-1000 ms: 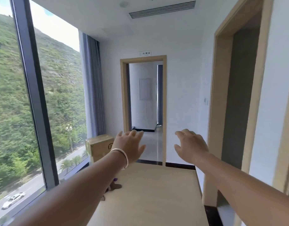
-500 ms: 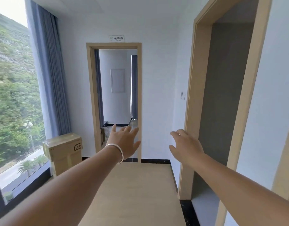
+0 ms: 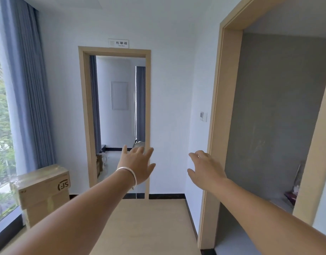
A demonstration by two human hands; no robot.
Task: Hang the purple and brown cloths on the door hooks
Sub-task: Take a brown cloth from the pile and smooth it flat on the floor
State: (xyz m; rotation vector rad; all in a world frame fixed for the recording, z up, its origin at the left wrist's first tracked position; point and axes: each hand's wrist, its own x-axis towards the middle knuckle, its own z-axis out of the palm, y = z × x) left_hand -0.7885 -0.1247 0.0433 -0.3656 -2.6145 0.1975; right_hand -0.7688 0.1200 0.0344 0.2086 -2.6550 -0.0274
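Left hand (image 3: 137,167): raised before the far doorway (image 3: 119,115), fingers spread and relaxed, grasping nothing; white bracelet (image 3: 129,173) on wrist.
Right hand (image 3: 206,170): right of that doorway, fingers loosely extended, grasping nothing.
Cardboard box (image 3: 42,192): left of the doorway, under blue curtain (image 3: 29,85).
Purple and brown cloths, door hooks: location cannot be told.

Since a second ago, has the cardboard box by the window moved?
Cannot tell for sure; likely no. The cardboard box sits under the blue curtain as before; the camera turned.
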